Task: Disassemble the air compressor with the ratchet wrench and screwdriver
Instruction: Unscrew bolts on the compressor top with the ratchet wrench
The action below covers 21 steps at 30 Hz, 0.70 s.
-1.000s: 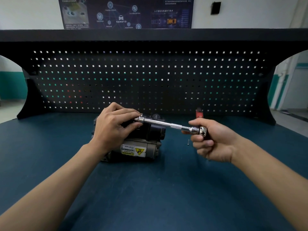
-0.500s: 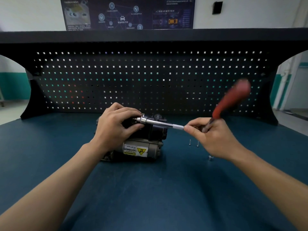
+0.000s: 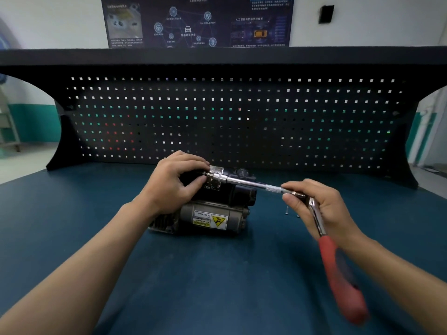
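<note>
Ratchet wrench (image 3: pixel 319 223) now handle-down, loose screws (image 3: pixel 287 210) just beyond.

A dark blue workbench top (image 3: pixel 72 238) backed by a black perforated pegboard (image 3: pixel 242 117) under a black shelf (image 3: pixel 217 56), with a dark poster (image 3: pixel 197 20) on the far white wall (image 3: pixel 375 20).

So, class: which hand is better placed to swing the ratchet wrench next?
Right. The right hand grips the ratchet wrench; the left hand holds its socket end on the air compressor.
</note>
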Motion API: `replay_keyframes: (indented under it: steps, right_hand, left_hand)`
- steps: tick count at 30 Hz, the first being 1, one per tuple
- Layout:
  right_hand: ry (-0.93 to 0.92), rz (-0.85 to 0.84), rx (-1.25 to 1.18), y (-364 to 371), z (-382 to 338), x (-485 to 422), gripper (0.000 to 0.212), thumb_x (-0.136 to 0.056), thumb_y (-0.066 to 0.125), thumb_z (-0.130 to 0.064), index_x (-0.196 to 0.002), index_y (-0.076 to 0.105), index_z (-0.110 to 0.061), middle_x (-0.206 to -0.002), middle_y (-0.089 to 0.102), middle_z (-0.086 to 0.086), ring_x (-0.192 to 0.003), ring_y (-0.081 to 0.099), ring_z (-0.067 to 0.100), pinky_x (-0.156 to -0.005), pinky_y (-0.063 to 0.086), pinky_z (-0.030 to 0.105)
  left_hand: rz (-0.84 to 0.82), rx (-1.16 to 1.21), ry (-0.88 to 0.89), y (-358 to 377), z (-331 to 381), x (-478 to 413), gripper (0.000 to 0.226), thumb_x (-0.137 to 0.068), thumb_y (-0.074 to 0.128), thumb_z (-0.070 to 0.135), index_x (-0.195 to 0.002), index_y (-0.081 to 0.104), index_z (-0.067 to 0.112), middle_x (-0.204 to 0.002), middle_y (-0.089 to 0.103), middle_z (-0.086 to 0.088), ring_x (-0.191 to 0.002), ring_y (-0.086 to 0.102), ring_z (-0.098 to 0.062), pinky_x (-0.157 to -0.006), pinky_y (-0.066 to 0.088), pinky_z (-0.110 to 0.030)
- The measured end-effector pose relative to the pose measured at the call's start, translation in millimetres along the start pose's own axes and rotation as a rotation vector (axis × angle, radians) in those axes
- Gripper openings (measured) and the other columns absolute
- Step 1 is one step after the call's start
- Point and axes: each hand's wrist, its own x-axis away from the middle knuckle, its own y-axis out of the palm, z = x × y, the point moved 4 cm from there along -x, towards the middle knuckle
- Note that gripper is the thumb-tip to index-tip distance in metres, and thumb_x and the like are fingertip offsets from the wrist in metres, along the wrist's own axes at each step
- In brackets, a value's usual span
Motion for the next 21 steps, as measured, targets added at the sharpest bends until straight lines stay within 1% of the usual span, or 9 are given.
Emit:
replay_keyframes:
  steps: [2,5,7,9,11,13,15,17,21]
  right_hand:
    - [0.12,0.03,-0.125,1.8,0.0,4.5,0.01,-0.088,0.07,-0.014,-0.095,0.075,-0.019,-0.074,0.067,-0.009,-0.067,0.06,-0.001,-0.065,0.043,0.007]
    - [0.302,0.108,-0.264,-0.4,6.9,14.4,0.016,-0.09,0.069,-0.007,-0.089,0.075,-0.021,-0.068,0.067,-0.02,-0.061,0.058,-0.004,-0.06,0.042,0.005]
    - [0.379,0.125,-0.309,-2.3,12.0,27.5,0.015,-0.091,0.068,-0.005,-0.088,0.076,-0.018,-0.061,0.063,-0.017,-0.055,0.055,-0.003,-0.056,0.04,0.005]
    - [0.438,0.085,-0.355,0.8,13.0,44.1,0.016,-0.091,0.067,-0.004,-0.084,0.076,-0.015,-0.059,0.064,-0.012,-0.051,0.055,-0.002,-0.052,0.04,0.005]
    - [0.463,0.008,-0.337,9.0,10.9,59.1,0.013,-0.088,0.07,-0.01,-0.081,0.078,-0.016,-0.061,0.068,-0.007,-0.052,0.057,-0.002,-0.051,0.04,0.006]
    - [0.471,-0.093,-0.3,19.0,5.7,67.9,0.012,-0.086,0.071,-0.02,-0.085,0.079,-0.028,-0.069,0.073,-0.004,-0.055,0.06,-0.002,-0.053,0.042,0.007]
    - [0.457,-0.187,-0.217,24.5,1.7,71.2,0.008,-0.083,0.07,-0.034,-0.086,0.077,-0.037,-0.076,0.075,-0.004,-0.061,0.064,-0.001,-0.058,0.044,0.009]
    - [0.427,-0.264,-0.159,25.0,-1.4,71.0,0.014,-0.08,0.067,-0.047,-0.088,0.076,-0.04,-0.08,0.075,-0.005,-0.067,0.065,0.0,-0.063,0.046,0.01]
    - [0.411,-0.325,-0.155,24.0,-7.0,68.2,0.015,-0.081,0.064,-0.047,-0.085,0.076,-0.039,-0.08,0.074,-0.004,-0.067,0.064,0.001,-0.064,0.046,0.012]
  left_hand:
    - [-0.005,0.004,0.002,-0.4,0.2,-0.7,0.019,-0.083,0.074,0.015,-0.101,0.078,0.012,-0.107,0.071,0.009,-0.103,0.063,-0.016,-0.092,0.053,-0.038]
    - [-0.01,0.011,-0.005,-1.2,0.5,-1.9,0.019,-0.083,0.074,0.016,-0.101,0.077,0.014,-0.107,0.072,0.01,-0.101,0.062,-0.018,-0.091,0.053,-0.039]
    - [-0.016,0.021,-0.022,-1.3,0.9,-2.8,0.018,-0.082,0.077,0.012,-0.1,0.077,0.016,-0.107,0.072,0.01,-0.101,0.061,-0.016,-0.091,0.052,-0.038]
    - [-0.018,0.036,-0.04,-1.7,2.0,-4.2,0.018,-0.081,0.078,0.009,-0.097,0.078,0.017,-0.106,0.072,0.012,-0.099,0.061,-0.015,-0.09,0.051,-0.036]
    - [-0.021,0.045,-0.055,-2.3,3.2,-5.9,0.016,-0.081,0.079,0.008,-0.094,0.078,0.017,-0.104,0.072,0.013,-0.097,0.061,-0.015,-0.09,0.051,-0.035]
    - [-0.034,0.052,-0.072,-2.5,4.3,-7.6,0.016,-0.08,0.078,0.009,-0.093,0.078,0.018,-0.103,0.072,0.014,-0.096,0.061,-0.015,-0.09,0.05,-0.035]
    - [-0.053,0.064,-0.095,-2.1,4.8,-9.6,0.016,-0.081,0.078,0.01,-0.094,0.078,0.019,-0.103,0.072,0.016,-0.099,0.061,-0.014,-0.092,0.049,-0.035]
    - [-0.082,0.076,-0.124,-0.7,5.0,-11.4,0.016,-0.081,0.078,0.012,-0.095,0.077,0.021,-0.103,0.072,0.016,-0.1,0.06,-0.013,-0.092,0.048,-0.036]
    - [-0.101,0.073,-0.159,2.2,4.1,-12.4,0.017,-0.082,0.077,0.014,-0.095,0.076,0.024,-0.1,0.073,0.016,-0.098,0.057,-0.011,-0.09,0.049,-0.037]
